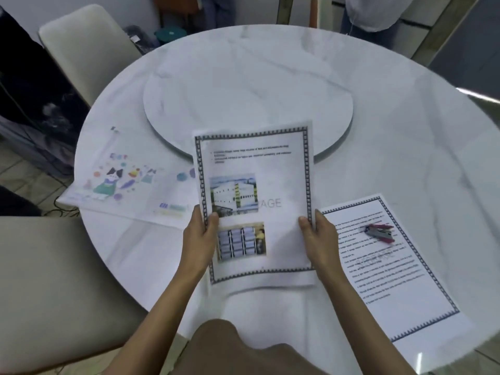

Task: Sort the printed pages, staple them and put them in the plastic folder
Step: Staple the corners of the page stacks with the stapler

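I hold a printed page [270, 169] with a dark patterned border, two pictures and a few text lines, lifted over the white marble table [392, 131]. My left hand [198, 236] grips its left edge and my right hand [319, 239] grips its right edge. Whether more sheets lie behind it I cannot tell. A second bordered page [384, 269], full of text, lies flat on the table to the right. On that page rests a small red and grey stapler [378, 232]. A clear plastic folder [127, 182] with cartoon cat prints lies flat to the left.
A round marble turntable [243, 85] fills the table's middle, just beyond the held page. Cream chairs stand at the back left [86, 50] and the near left [54, 280]. A person's legs [370, 25] are past the far edge at the back right.
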Demonstrator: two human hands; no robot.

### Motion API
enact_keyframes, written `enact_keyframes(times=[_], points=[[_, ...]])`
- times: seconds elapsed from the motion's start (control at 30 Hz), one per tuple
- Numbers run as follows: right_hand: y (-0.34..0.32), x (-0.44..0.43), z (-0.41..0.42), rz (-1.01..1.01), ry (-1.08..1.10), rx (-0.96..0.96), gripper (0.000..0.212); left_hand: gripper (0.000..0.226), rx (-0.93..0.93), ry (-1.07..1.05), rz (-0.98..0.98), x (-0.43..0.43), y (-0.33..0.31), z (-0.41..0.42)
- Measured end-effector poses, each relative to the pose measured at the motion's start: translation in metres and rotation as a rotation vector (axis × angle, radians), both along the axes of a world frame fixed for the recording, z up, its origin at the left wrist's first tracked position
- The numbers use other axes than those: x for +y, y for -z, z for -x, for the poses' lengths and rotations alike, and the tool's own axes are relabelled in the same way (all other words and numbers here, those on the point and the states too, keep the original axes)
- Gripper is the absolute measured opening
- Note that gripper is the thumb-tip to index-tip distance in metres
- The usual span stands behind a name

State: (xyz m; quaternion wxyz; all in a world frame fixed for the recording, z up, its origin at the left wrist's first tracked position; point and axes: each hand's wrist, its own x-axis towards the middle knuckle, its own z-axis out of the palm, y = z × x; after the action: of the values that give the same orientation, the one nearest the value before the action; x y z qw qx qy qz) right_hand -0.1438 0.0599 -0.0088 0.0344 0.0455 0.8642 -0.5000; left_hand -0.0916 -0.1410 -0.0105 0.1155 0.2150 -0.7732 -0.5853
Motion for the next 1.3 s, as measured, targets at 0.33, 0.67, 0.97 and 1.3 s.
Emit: enact_keyframes(times=[0.33, 0.67, 0.97, 1.3], points=[[0.038, 0.042, -0.033, -0.090, -0.050, -0.311, 0.033, 0.015, -0.130, -0.073, 0.059, 0.026, 0.037, 0.018], [0.006, 0.107, 0.007, -0.322, -0.453, -0.154, 0.048, 0.010, -0.111, -0.117, 0.220, 0.049, 0.050, 0.017], [0.027, 0.197, 0.073, -0.790, -0.494, -0.064, 0.055, 0.012, -0.087, -0.158, 0.247, 0.058, 0.049, 0.008], [0.027, 0.177, 0.071, 0.054, -0.141, -0.269, 0.027, 0.018, -0.007, -0.149, 0.276, 0.064, 0.033, 0.002]])
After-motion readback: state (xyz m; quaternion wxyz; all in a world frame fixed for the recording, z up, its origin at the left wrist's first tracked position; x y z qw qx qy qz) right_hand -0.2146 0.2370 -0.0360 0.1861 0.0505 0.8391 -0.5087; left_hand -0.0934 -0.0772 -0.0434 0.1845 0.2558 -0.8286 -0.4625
